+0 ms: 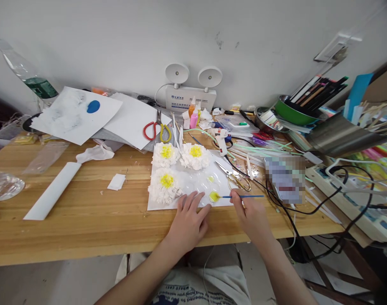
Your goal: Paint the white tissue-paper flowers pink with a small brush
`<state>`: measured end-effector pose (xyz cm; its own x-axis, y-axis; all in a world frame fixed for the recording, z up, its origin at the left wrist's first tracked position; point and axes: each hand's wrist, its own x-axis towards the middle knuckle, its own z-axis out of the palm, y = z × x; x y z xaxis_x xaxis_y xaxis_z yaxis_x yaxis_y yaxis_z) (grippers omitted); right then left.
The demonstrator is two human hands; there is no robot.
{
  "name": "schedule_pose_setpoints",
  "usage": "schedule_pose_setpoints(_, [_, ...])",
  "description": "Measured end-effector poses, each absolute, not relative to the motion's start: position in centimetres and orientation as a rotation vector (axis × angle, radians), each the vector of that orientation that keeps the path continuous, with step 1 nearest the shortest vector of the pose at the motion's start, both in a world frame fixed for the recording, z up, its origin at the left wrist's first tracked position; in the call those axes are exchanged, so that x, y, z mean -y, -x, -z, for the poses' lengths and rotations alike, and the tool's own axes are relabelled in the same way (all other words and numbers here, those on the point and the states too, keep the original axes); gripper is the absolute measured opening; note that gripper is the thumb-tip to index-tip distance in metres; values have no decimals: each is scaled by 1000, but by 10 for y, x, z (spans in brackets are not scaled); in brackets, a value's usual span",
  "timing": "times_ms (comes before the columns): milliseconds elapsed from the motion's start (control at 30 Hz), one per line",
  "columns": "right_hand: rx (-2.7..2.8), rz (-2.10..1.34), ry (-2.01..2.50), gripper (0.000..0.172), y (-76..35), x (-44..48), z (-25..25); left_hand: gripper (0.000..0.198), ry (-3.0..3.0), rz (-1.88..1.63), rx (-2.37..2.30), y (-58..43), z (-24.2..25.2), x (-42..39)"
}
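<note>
- Work surface: a wooden table point(85, 220) carries a white sheet point(219, 167) near its front edge, with a clear, shallow-welled palette lying on it. The palette's outline is hard to make out.
- Workpieces: three white paper flowers with yellow centres stand on the far and left parts of the sheet, namely the rear-left flower point(164, 154), the rear-right flower point(195, 156) and the front flower point(164, 186).
- Left hand point(189, 220): it lies flat and palm down with the fingers spread wide. The fingertips rest on the near edge of the sheet, just beside the front flower, and the hand grips nothing.
- Right hand point(249, 212): it is closed in a narrow pinch on the handle of a thin blue brush point(242, 196). The brush lies nearly level and points left.
- Brush tip: it sits in a blob of yellow paint point(214, 196) at the near edge of the sheet, between the two hands.
- Step in hand, as judged: the brush is taking up yellow paint while the flat hand steadies the sheet.
- Requirement for carrying the brush to a flower centre: lift it clear of the blob, keep the pinch light, and keep the petals out of the bristles' way.
- Nearby items: gold scissors point(234, 176) lie open just beyond the brush, and black cables point(276, 199) run close to the right hand.
</note>
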<state>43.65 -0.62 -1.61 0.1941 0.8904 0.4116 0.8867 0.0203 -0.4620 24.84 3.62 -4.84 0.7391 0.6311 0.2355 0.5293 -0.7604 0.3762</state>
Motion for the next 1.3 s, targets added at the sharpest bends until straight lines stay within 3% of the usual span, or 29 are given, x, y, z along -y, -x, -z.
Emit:
schedule_pose_setpoints(467, [1302,-136,1946,42,-440,8,16,35,-2648,-537,-919,-248,50,-35])
schedule_pose_setpoints(1300, [1458,-17,1879,34,-438,10,23,36,-2656,-527,-918,-248,50,-35])
